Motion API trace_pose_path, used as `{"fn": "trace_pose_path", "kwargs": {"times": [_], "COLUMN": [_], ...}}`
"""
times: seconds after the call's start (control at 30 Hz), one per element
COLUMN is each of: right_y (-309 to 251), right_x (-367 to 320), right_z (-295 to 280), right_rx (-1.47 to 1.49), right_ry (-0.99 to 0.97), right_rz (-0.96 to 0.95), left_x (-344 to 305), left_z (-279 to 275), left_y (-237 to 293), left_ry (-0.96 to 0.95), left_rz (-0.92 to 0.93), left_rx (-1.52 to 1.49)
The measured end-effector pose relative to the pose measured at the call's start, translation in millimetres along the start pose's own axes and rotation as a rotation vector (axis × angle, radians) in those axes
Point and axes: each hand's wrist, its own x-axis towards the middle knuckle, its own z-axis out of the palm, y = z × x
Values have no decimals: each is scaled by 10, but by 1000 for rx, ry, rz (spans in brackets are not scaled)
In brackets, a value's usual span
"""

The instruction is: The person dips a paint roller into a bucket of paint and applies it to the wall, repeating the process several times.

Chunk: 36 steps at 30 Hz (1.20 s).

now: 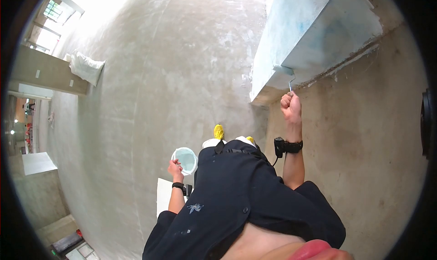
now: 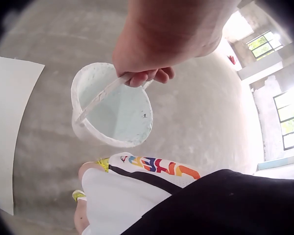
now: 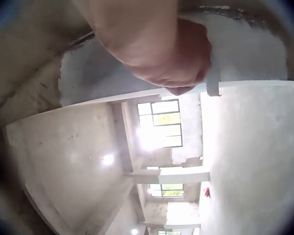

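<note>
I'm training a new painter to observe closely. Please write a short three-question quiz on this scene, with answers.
1. What does the right hand hold?
2. What colour are the shoes? a) red b) yellow c) black
3. True or false: the left hand holds the bucket by its handle.

Key: 1. A paint roller. 2. b. 3. True.

Left fingers, right fingers curled
</note>
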Motion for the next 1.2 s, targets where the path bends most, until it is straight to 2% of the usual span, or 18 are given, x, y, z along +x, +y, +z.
{"fn": "trace_pose_path", "kwargs": {"times": [0.1,0.33,0.47,0.67,0.83,1.0,1.13,1.2], "right_y": [-33,-188,-21,384,274,293,266,239], "right_x": [-91,-676,-528,-348,-525,-715,-782,-785], "right_z": [13,513,485,469,528,723,833,878], "right_rx": [44,192,183,18,-36,-225,-238,-319], "right_ry": [-33,-158,-165,-11,-60,-40,-61,-82], "right_rz": [5,-67,-67,-188,-262,-426,-472,-585], "left_x": [35,96,45,79,175,198,212,202], "left_z": [-12,-50,-7,-12,-29,-50,-42,-49], "left_y": [-8,-26,22,56,3,-23,-24,-21], "left_ry": [7,-4,-14,-31,-38,-41,-46,-40], "left_rz": [-22,-18,-10,0,-16,17,16,22], "left_rx": [-10,44,38,66,59,60,73,81]}}
